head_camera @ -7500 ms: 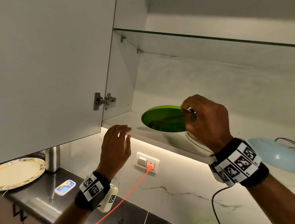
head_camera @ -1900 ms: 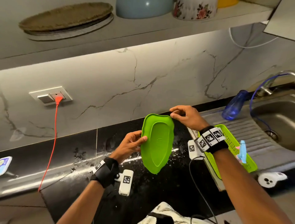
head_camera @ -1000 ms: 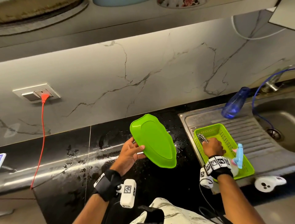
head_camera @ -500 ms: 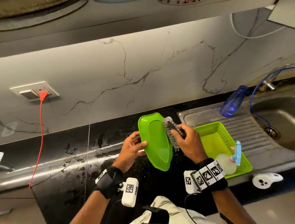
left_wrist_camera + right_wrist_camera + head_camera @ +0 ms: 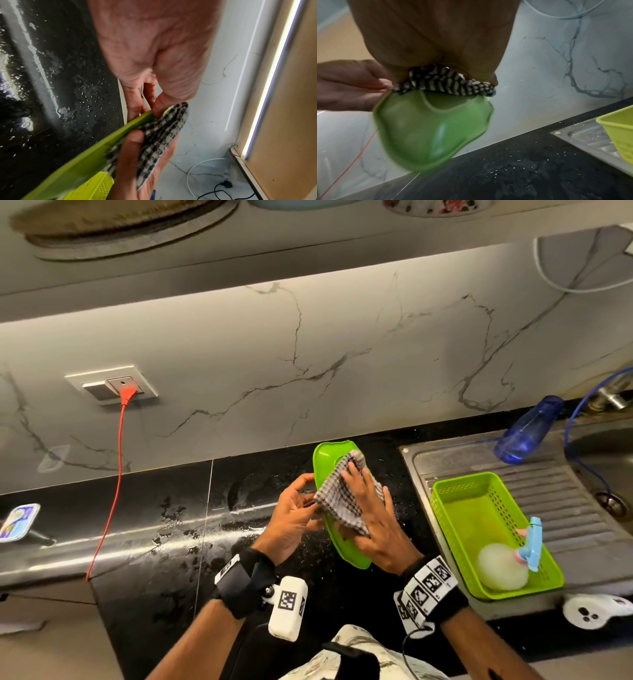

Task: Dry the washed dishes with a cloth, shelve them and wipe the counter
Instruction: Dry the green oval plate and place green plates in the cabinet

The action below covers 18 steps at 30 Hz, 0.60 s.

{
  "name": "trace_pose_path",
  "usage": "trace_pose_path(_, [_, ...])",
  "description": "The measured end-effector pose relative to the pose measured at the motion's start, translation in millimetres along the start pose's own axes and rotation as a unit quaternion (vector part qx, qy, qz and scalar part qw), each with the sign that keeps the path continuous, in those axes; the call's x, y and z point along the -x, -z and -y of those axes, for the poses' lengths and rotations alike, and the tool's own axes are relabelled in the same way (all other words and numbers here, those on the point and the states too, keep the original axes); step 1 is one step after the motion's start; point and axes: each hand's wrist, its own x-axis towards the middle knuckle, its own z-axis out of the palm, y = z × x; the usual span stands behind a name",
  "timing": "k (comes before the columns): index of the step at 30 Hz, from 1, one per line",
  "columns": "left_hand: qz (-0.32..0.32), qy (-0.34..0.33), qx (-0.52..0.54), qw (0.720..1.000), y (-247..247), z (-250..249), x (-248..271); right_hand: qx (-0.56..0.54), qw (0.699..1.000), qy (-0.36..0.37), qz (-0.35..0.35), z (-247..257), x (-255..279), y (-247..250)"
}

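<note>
A green leaf-shaped plate stands on edge above the wet black counter. My left hand pinches its left rim, thumb on the front and fingers behind. My right hand holds a black-and-white checked cloth against the plate's hollow face, fingers spread over it and thumb tucked by its lower corner. The left wrist view shows the left hand at the plate's rim and the cloth. In the right wrist view the cloth lies bunched over the plate.
A green basket holding a white-headed scrubber sits on the steel drainboard at right. A blue bottle lies behind it. A red cable hangs from the wall socket. Dishes stand on the shelf overhead.
My right hand took the cloth from the basket and brought it to the plate. In the last half second the bunched cloth went from the plate's top down over its middle.
</note>
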Motion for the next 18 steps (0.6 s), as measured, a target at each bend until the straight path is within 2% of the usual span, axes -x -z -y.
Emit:
trace_pose_path(3, [0.006, -0.005, -0.024, 1.0, 0, -2, 1, -0.062, 0.996, -0.048, -0.05, -11, -18, 10])
trace_pose_path(5, [-0.004, -0.011, -0.031, 0.999, -1, -3, 2, -0.06, 0.995, -0.049, -0.069, -6, -22, 8])
trace_pose_path(8, [-0.031, -0.029, -0.034, 0.999, 4, -6, 2, 0.009, 0.999, 0.05, -0.019, 13, -19, 0])
trace_pose_path(10, [-0.032, -0.033, -0.042, 0.998, 8, -7, 1, 0.013, 0.997, 0.082, 0.01, 13, -21, 5])
trace_pose_path(12, [-0.02, -0.033, -0.054, 0.998, 8, -9, 4, -0.019, 0.998, 0.05, -0.022, -2, -29, 14])
trace_pose_path(15, [-0.001, -0.028, -0.07, 0.997, 3, -6, 7, -0.101, 0.987, -0.047, -0.118, -17, -39, 21])
trace_pose_path(16, [-0.001, -0.03, -0.078, 0.996, 0, -6, 7, -0.106, 0.985, -0.055, -0.123, -12, -39, 20])
trace_pose_path(18, [0.013, -0.031, -0.096, 0.995, -4, -5, 7, -0.058, 0.994, -0.012, -0.089, 9, -37, 13])
